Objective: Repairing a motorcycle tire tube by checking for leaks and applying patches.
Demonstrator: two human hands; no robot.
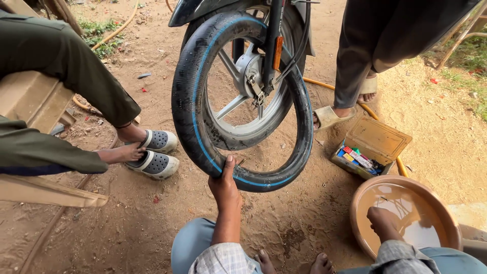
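Black tube (190,101) w/ blue stripe hangs round wheel (248,96); left hand (224,185) grasps its bottom. Right hand (381,218) dips in basin (446,213) water, grip unclear.

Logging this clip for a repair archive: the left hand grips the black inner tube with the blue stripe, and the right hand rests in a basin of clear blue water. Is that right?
Not quite. The head view shows the right hand in a basin of muddy, brownish water, not clear blue. The rest holds: the left hand grips the black inner tube with the blue stripe.
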